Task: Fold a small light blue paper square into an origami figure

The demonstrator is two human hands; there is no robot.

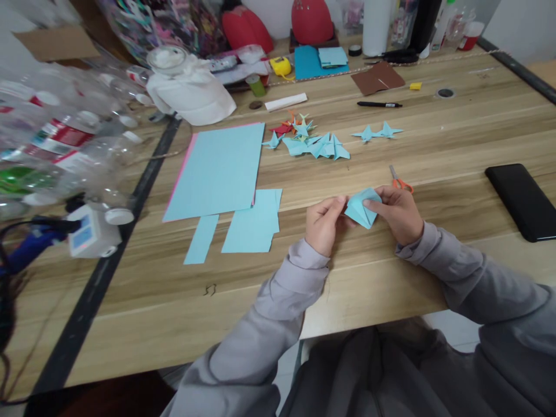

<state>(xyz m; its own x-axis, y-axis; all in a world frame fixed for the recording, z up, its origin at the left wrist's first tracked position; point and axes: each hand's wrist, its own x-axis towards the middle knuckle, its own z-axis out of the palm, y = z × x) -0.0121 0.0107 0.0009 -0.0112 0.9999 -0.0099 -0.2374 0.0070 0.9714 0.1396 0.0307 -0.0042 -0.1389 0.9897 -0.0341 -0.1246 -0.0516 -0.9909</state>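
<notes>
A small folded blue paper (363,209) is held between my two hands above the table's front part. My left hand (324,223) pinches its left corner between thumb and fingers. On its right side, my right hand (399,214) grips it, the thumb lying on the folded face. Orange-handled scissors (402,184) lie just behind my right hand. Farther back rests a group of folded blue paper pieces (321,146), with red and orange ones beside it, and two more blue ones (377,132) lie to the right.
Large blue sheets (217,171) lie at left, with cut blue pieces (254,226) in front. A black phone (521,200) is at right, a black pen (379,104) behind. Plastic bottles (69,136) and a white device (93,231) crowd the far left.
</notes>
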